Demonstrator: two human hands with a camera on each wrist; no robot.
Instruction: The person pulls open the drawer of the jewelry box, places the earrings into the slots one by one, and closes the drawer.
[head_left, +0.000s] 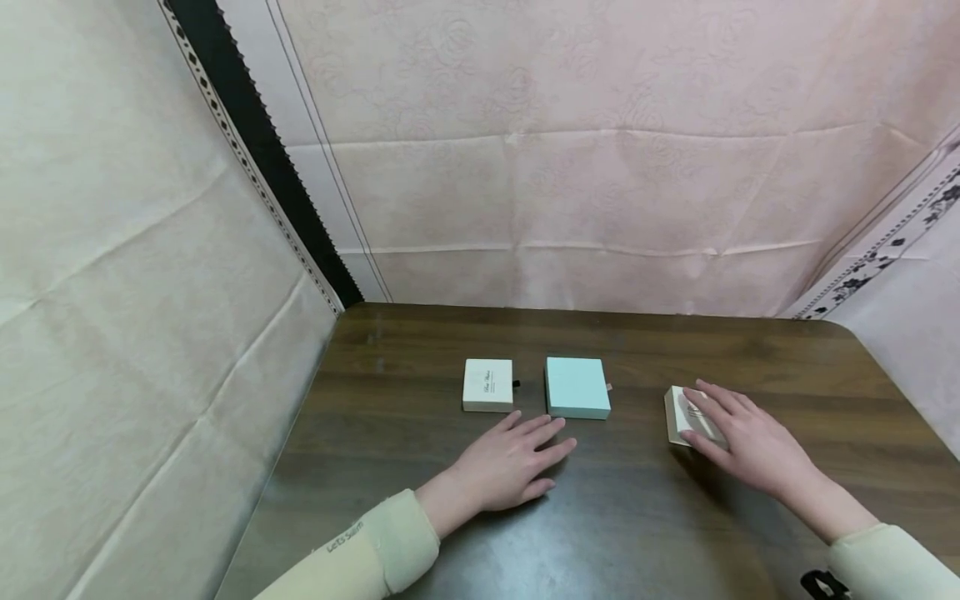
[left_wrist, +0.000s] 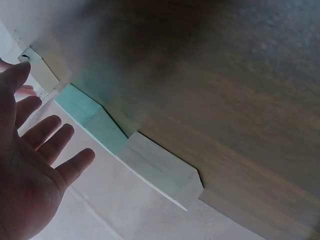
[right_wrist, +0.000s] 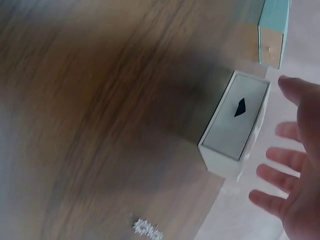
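Observation:
A small white box with printed lettering (head_left: 487, 385) and a mint-green box (head_left: 577, 388) lie side by side on the wooden table. My left hand (head_left: 517, 462) is spread just in front of them, holding nothing. Farther right, another white box (right_wrist: 235, 120) shows a drawer end with a black pull tab in the right wrist view. My right hand (head_left: 757, 442) hovers over that box, fingers extended and partly covering it in the head view. The right wrist view shows a gap between the fingers and the box.
A brown wooden table (head_left: 405, 467) has rounded far corners. Pale cloth (head_left: 600, 192) hangs behind it and at both sides. A silvery, sparkling object (right_wrist: 147, 229) appears on the table in the right wrist view; its kind is unclear.

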